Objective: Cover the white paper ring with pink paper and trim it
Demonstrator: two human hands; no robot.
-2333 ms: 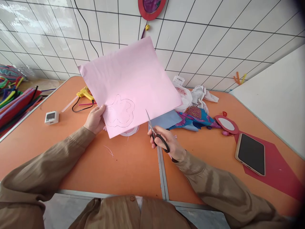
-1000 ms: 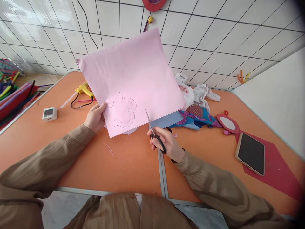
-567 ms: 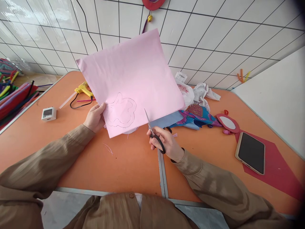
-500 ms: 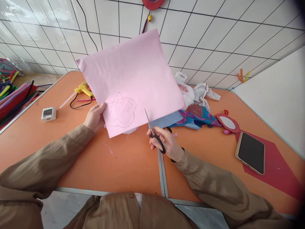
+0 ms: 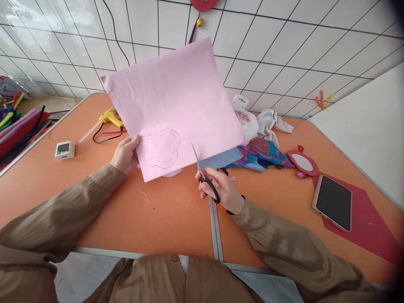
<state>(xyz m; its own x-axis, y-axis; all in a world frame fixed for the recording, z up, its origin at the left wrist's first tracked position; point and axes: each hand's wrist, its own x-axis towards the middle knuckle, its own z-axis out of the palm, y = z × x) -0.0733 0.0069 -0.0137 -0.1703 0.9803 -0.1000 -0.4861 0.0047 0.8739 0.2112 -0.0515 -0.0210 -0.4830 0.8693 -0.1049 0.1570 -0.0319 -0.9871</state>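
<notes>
My left hand (image 5: 124,155) grips the lower left edge of a pink paper sheet (image 5: 173,101) and holds it tilted up above the orange table (image 5: 170,214). A pencilled outline (image 5: 160,145) is drawn near the sheet's lower corner. My right hand (image 5: 219,189) is closed round the black handles of a pair of scissors (image 5: 203,174). The blades point up and reach the sheet's lower edge, just right of the outline.
A yellow glue gun (image 5: 110,118) and a small white device (image 5: 65,149) lie at the left, beside coloured pipe cleaners (image 5: 19,130). At the right are bright cloth (image 5: 260,153), a red round frame (image 5: 301,163), a phone (image 5: 333,202) on red paper (image 5: 369,227), and a white board (image 5: 366,126).
Almost nothing has changed. The sheet rose slightly early on and the scissors stay at its lower edge; both hands keep their hold.
</notes>
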